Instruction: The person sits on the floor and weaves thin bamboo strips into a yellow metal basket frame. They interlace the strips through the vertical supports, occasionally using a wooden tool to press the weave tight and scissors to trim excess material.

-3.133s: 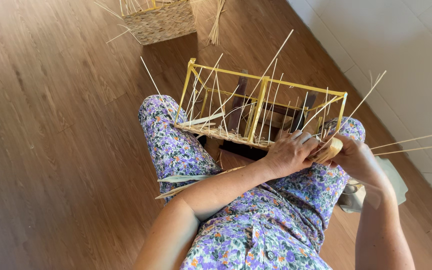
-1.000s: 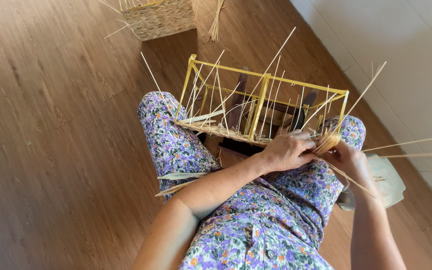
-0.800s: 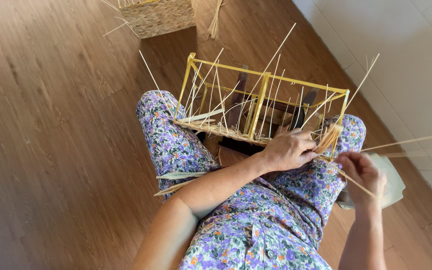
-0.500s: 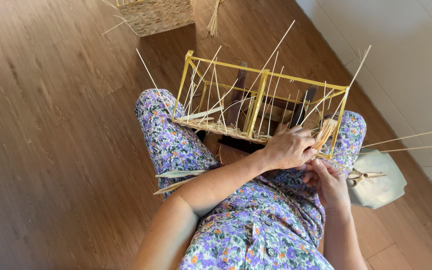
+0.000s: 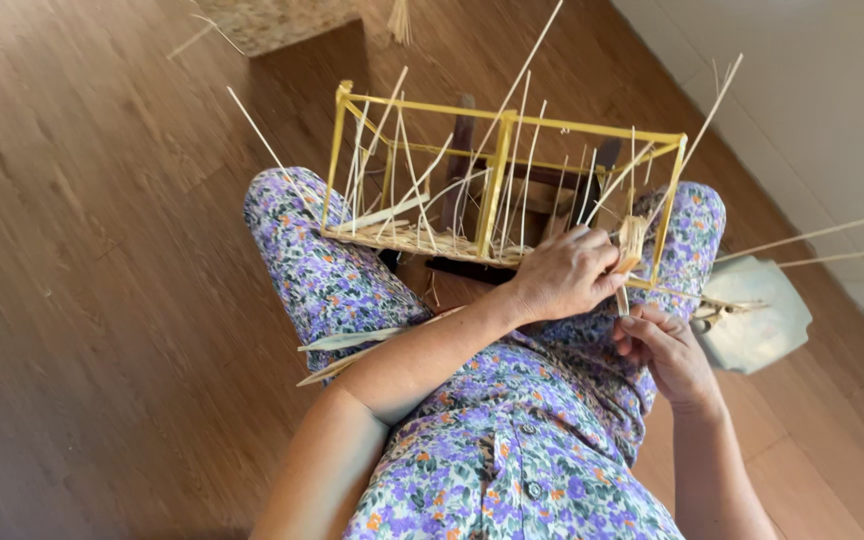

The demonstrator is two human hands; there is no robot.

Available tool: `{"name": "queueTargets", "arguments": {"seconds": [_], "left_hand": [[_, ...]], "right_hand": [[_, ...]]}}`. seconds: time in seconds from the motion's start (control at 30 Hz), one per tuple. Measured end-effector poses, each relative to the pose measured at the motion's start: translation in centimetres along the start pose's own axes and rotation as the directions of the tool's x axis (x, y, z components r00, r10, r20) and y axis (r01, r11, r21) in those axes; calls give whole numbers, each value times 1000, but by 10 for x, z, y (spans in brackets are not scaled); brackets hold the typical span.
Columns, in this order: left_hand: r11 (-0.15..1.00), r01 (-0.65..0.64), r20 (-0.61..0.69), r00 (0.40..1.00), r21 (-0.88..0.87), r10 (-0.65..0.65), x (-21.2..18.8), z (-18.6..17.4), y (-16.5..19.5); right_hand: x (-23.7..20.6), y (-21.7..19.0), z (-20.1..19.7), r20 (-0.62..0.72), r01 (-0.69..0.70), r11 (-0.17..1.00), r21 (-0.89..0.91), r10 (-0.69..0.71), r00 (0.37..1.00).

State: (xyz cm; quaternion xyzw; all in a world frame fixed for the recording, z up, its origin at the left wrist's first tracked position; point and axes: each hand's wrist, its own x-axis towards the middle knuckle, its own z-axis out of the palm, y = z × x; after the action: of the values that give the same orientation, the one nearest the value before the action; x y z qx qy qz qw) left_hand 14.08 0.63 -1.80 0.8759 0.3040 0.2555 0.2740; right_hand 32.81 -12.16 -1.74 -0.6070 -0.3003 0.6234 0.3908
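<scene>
1. Far left: bare wooden floor; at the top edge, the bottom of a woven basket, well apart from the work.
2. On the lap, over the floral fabric: a few loose flat strips lying near the left forearm, untouched.
3. Centre: yellow frame resting across both thighs, upright, with a woven base along its near bottom rail and thin upright stakes sticking up past the top rail at mixed angles.
4. Left hand: fingers closed over the frame's near rail by the lower right corner, thumb against the short woven patch there; looks like a steadying grip.
5. Weaving strand: hanging from that corner patch down toward the right hand, between the two hands.
6. Right hand: just below the left, fingers curled inward and seemingly pinched on the strand's lower end; exact contact partly hidden.
7. Far right: pale cushion-like object on the floor beside the knee, with long loose strands jutting out over it.
8. Step in hand, judged: weaving at the right corner post, strand drawn snug.
9. Next move, judged: calls for steady tension on the strand, a firm hold on the frame, and clean threading between neighbouring stakes without bending them.
</scene>
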Motion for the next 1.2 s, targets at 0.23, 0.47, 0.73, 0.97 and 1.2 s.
{"name": "queueTargets", "arguments": {"seconds": [0.23, 0.47, 0.73, 0.97, 1.2], "left_hand": [[993, 10, -31, 999, -117, -13, 5, -4, 0], [982, 68, 56, 997, -174, -59, -2, 2, 0], [994, 64, 82, 995, -91, -56, -3, -10, 2], [993, -121, -40, 992, -13, 120, -15, -4, 5], [950, -256, -48, 967, -177, 252, -8, -20, -2]], "right_hand": [[-33, 23, -20, 583, -7, 949, -314, 199, 788], [-64, 4, -34, 89, 65, 878, -474, -25, 996], [-8, -1, 37, -32, 44, 981, -189, -51, 998], [-71, -2, 9, -48, -48, 968, 247, 62, 997], [-56, -10, 45, 115, 95, 953, 288, -133, 984]]}}
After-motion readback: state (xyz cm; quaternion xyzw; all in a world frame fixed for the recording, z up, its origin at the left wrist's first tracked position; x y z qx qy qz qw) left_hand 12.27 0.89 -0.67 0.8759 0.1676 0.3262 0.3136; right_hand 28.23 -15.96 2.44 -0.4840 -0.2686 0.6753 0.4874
